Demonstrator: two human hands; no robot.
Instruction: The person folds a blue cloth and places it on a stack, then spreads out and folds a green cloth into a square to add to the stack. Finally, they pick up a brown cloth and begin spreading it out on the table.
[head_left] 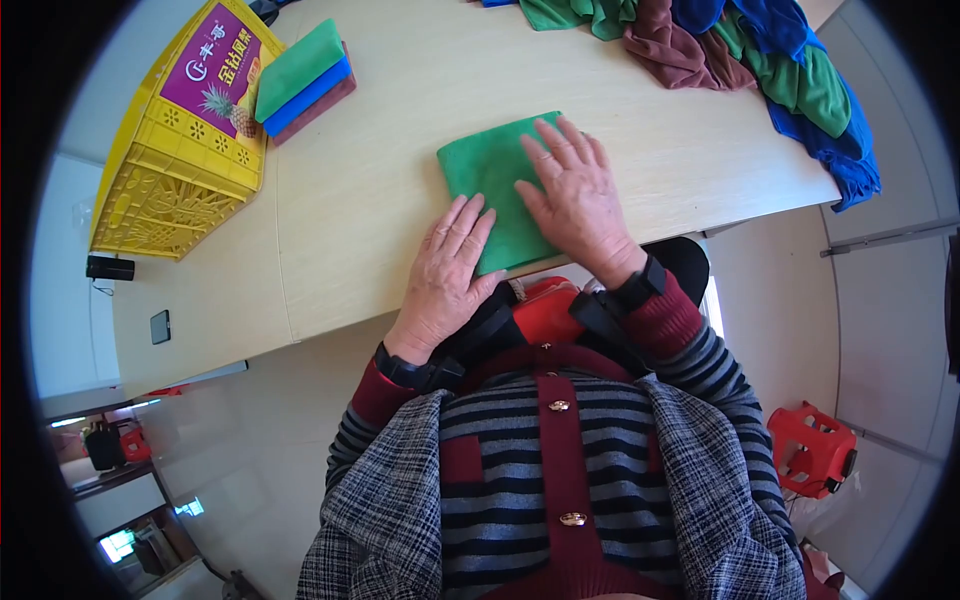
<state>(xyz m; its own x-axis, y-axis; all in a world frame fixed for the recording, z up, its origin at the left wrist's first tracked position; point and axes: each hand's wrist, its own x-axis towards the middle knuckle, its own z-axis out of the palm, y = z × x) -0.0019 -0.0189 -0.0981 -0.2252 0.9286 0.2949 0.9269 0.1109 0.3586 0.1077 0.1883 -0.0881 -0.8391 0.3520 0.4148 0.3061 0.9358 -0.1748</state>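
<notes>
A folded green cloth [500, 165] lies on the pale wooden table in front of me. My left hand [445, 265] rests at its lower left edge, palm down, with the fingertips on the fabric. Over the right part of the cloth is my right hand [575, 190], palm down with fingers spread, its fingers near the upper right edge. Neither hand grips anything. Part of the cloth is hidden under the hands.
A yellow plastic crate [180, 150] stands at the left, beside a stack of folded green, blue and brown cloths [305, 80]. Loose crumpled cloths [690, 45] hang over the right table edge. A small dark flat object [160, 327] lies left; a red stool [810, 450] stands right.
</notes>
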